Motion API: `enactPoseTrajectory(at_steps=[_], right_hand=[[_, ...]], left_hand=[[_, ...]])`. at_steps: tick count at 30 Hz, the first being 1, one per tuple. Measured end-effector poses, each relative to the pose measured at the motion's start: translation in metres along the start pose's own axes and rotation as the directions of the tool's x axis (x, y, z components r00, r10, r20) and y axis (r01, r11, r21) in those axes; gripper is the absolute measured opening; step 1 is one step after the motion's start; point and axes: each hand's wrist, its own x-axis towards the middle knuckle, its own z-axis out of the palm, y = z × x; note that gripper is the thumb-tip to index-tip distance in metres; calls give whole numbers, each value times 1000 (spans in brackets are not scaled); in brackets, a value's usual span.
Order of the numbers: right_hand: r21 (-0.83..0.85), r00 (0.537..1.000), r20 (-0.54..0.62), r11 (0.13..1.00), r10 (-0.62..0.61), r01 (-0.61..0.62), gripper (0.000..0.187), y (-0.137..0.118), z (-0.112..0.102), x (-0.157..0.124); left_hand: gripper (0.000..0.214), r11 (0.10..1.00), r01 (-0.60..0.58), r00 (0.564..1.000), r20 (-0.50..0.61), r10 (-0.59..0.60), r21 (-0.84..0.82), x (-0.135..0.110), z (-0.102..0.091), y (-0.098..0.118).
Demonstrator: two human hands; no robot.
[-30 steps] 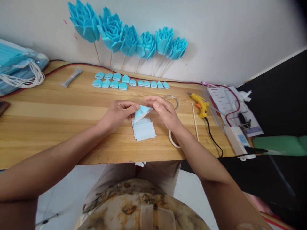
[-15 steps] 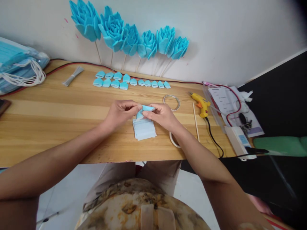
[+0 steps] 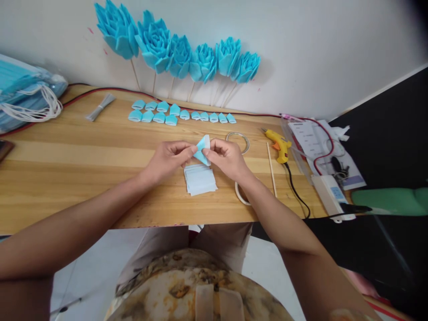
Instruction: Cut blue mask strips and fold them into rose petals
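Observation:
Between my two hands is a small folded piece of blue fabric (image 3: 203, 150) with a pale edge, shaped like a triangle. My left hand (image 3: 170, 156) pinches its pointed left corner. On its wide side, my right hand (image 3: 227, 156) grips it with the thumb across the front. Just below lies a stack of pale cut fabric pieces (image 3: 200, 182) on the wooden table (image 3: 83, 169). Beyond my hands, two rows of folded blue petals (image 3: 159, 117) are laid out.
Blue fabric flowers (image 3: 154, 44) on sticks lean along the wall. At right are a yellow glue gun (image 3: 279, 145), a thin stick (image 3: 272, 170), tape rolls (image 3: 246, 142) and a power strip (image 3: 329, 196). Bagged blue masks (image 3: 26, 89) and a bundle of ties (image 3: 100, 107) lie left.
The blue fabric piece has gone from a flatter fold lying sideways to a triangle with its wide edge upright at the right. My right fingers have shifted along it.

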Motion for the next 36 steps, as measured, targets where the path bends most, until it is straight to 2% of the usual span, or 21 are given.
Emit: enactPoseTrajectory(at_steps=[4,8,19,27,33,36], right_hand=[[-85,1000,15,996,-26,27,33,-3,2,-1],[-102,1000,16,994,-24,26,34,-4,2,-1],[-36,1000,-16,999,-18,17,31,1,1,-1],[100,996,-74,993,-54,61,26,2,-2,-1],[55,996,-60,996,-72,75,21,2,-1,-1],[98,999,-26,994,-40,43,39,6,1,0]], left_hand=[[31,999,16,1000,19,-15,-34,1,0,-1],[31,998,35,999,26,-34,-48,2,0,-4],[28,998,61,997,52,-61,-14,3,-4,-8],[28,993,62,998,29,-60,-98,5,-3,-10],[29,994,47,999,11,-46,-96,5,-3,-12],[27,997,60,998,9,-60,-52,5,-1,-12]])
